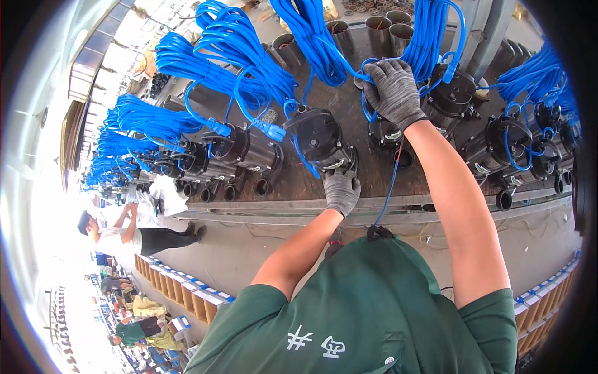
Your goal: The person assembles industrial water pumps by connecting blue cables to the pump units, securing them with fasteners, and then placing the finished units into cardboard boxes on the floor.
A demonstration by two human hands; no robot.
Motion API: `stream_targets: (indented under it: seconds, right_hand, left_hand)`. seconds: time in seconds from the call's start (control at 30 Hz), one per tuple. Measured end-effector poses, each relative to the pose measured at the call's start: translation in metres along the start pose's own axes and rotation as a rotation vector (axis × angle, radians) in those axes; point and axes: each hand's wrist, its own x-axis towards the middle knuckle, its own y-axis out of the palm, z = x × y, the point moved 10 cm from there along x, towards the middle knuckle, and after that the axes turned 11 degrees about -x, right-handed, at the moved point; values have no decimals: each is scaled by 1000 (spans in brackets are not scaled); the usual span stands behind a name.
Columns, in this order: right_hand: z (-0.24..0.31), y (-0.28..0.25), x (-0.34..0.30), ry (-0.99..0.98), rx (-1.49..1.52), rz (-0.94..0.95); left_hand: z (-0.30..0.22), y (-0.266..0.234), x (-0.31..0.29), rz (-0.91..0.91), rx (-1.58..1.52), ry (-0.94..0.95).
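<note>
Your knit-gloved left hand [341, 192] grips one black cylindrical pump [321, 140]; your right hand [393, 93], at 1 o'clock, clasps a glossy blue cable loop [374, 65].

Open brown cartons [187, 296] with blue-and-white rims line the floor lower left; more cartons [545, 302] lower right.

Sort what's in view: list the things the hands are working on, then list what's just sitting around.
In hand:
- left hand on the black pump
- right hand gripping the blue cable

Standing by:
- other pumps with coiled blue cords
- metal tubes at the back
- open cartons on the floor
- another worker at the line
</note>
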Motion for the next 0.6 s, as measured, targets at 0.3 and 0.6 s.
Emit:
stream_targets:
  seconds: [0.3,0.6]
  right_hand:
    - [-2,6,-3,25,-40,23]
    - [-3,4,-6,5,-30,-31]
  left_hand:
    - [-111,-128,39,-163,-291,405]
    - [-89,-195,142,-64,300,37]
